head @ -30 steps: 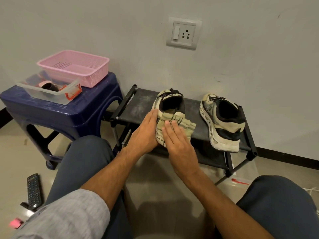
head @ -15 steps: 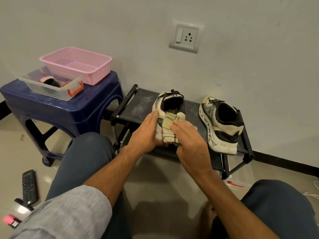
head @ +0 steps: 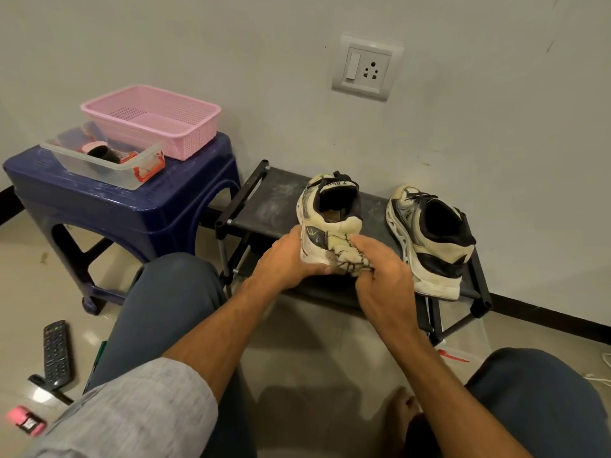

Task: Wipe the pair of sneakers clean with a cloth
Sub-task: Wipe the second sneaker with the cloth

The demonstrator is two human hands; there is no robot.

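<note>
Black remote control (head: 57,352): on floor, lower left of frame.
Left hand (head: 284,259): centre, fingers gripping the heel of a worn cream-and-black sneaker (head: 317,206) over the low black shoe rack (head: 264,206).
Right hand (head: 383,269): fingers curled round a bunched cream cloth with dark stitching (head: 347,252), pressed against that heel.
Matching second sneaker (head: 433,239): on rack, right of centre, apart from the first.
Blue plastic stool (head: 132,200) carrying a pink mesh basket (head: 185,127): upper left.

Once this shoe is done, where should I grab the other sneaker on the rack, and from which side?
I'd take the right sneaker by its heel collar, coming from your side of the rack. Its heel points toward you and the open mouth faces up, so a thumb should hook inside with fingers behind the heel.
</note>
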